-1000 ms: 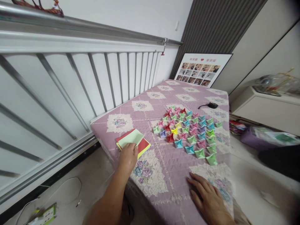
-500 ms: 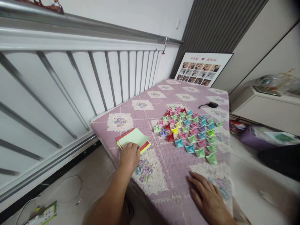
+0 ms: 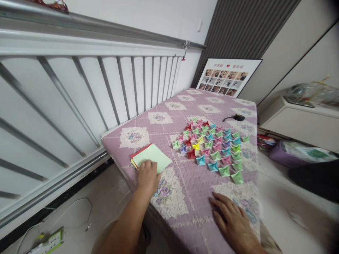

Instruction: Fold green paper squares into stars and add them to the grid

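A pale green square sheet (image 3: 159,157) tops a small stack of coloured paper, whose red (image 3: 137,151) and yellow edges show at the left. My left hand (image 3: 148,174) rests on the near side of the green sheet, fingers curled and pressed together; its fingertips hide whether they pinch it. My right hand (image 3: 233,218) lies on the floral bedspread (image 3: 196,197) with its fingers spread, holding nothing. Several small folded paper pieces, among them a yellow one (image 3: 196,146) and a blue one (image 3: 200,160), stand in rows beyond my hands.
A black object with a cord (image 3: 239,117) lies past the folded pieces. The white slatted rail (image 3: 113,81) borders the bed at the left. A photo board (image 3: 229,76) leans at the far end. A power strip (image 3: 53,241) is on the floor, lower left.
The green sheet has shifted a little toward the right and near side, now lying flatter and covering the red and yellow paper there. My left hand moved slightly with it; my right hand stays put.
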